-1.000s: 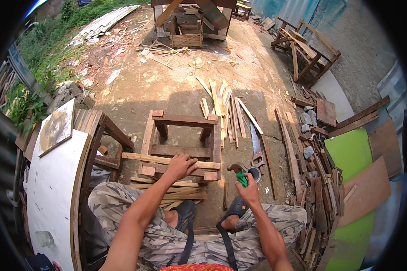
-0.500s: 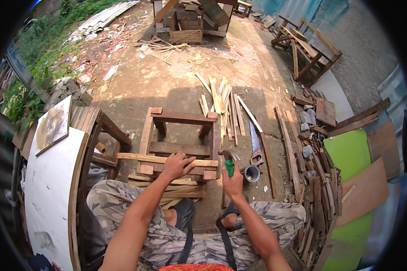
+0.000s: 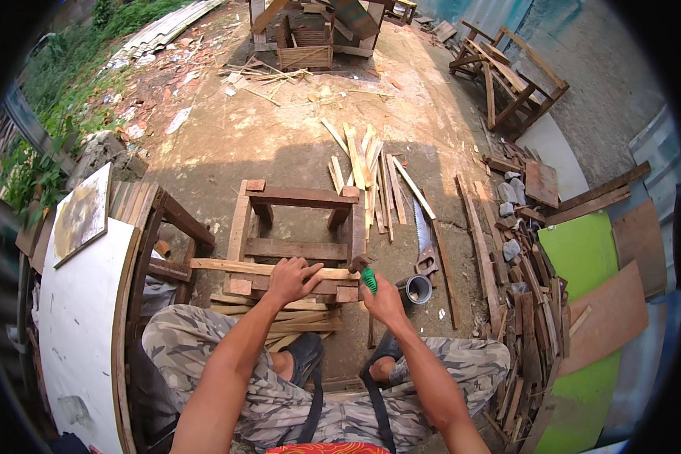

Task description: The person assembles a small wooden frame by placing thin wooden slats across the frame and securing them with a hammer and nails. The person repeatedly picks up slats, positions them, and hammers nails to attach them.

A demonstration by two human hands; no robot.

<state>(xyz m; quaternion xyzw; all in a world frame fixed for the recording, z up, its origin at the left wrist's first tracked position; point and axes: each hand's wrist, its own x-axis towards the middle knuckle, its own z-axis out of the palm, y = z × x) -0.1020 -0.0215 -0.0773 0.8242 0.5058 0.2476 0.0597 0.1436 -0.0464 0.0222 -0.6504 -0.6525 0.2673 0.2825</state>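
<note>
My left hand (image 3: 290,280) presses a pale wooden strip (image 3: 231,265) down on the near side of a dark wooden frame (image 3: 303,197) with legs. The strip lies crosswise, its left end sticking out past the frame. In my right hand (image 3: 386,304) is a hammer (image 3: 368,280) with a green grip. The hammer's dark head is down at the right end of the strip, by the frame's near right corner; whether it touches cannot be made out. Any nail there is too small to see.
Right of the frame stand a cup (image 3: 416,289) and a handsaw (image 3: 426,256). Loose strips (image 3: 363,163) lie beyond the frame, more (image 3: 303,325) beneath its near side. A white-topped table (image 3: 79,325) is at left, scrap wood (image 3: 533,333) at right.
My right hand has swung the hammer down and left, bringing its head from above and beside the frame onto the strip's right end. My left hand stays on the strip.
</note>
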